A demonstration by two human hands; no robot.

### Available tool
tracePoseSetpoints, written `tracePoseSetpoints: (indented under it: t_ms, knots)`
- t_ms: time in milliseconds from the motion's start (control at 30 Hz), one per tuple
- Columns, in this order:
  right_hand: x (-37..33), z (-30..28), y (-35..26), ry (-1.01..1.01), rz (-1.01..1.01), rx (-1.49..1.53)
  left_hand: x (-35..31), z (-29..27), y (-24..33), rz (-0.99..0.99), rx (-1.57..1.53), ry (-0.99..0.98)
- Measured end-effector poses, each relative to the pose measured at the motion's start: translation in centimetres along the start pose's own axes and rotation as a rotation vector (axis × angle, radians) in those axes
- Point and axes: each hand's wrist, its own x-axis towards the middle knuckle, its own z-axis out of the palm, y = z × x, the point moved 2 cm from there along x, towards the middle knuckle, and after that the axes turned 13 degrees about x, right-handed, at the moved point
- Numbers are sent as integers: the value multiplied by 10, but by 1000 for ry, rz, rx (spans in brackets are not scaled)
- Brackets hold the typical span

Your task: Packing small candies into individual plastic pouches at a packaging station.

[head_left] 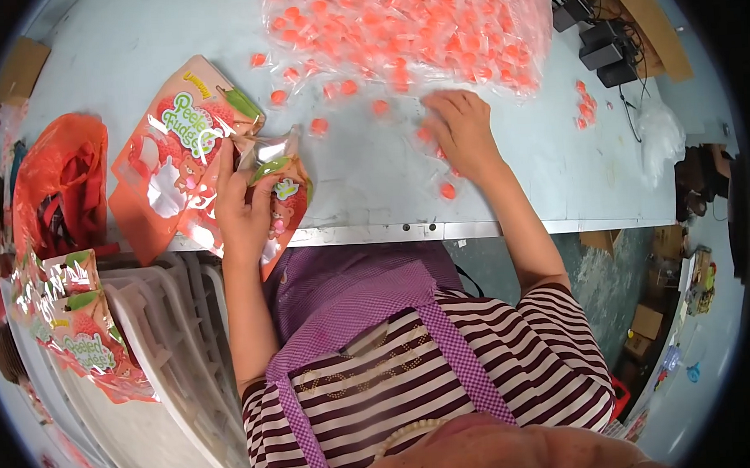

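My left hand pinches the rim of a red-pink candy pouch with a green flap. The pouch's mouth is spread apart at the top, near the table's front edge. Beneath and behind it lie more flat printed pouches. My right hand is low over the tabletop, palm down with its fingers stretched to the left. Small red candies in clear wrappers lie beside and partly under its fingers. Another wrapped candy sits below that hand, and several more are scattered between the two hands.
A big clear bag of red candies fills the table's far middle. Black power adapters with cables and a small candy pile are at the right. On the left stand a red plastic bag and stacked white trays with pouches.
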Motion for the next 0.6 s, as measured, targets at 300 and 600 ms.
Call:
tracePoseSetpoints:
  t_ms: [300, 600]
  knots:
    - [21, 6, -30, -38, -103, 60, -5, 0, -5, -38, -42, -23]
    - [19, 30, -24, -91, -119, -108, -2, -2, -1, -36, -33, -51]
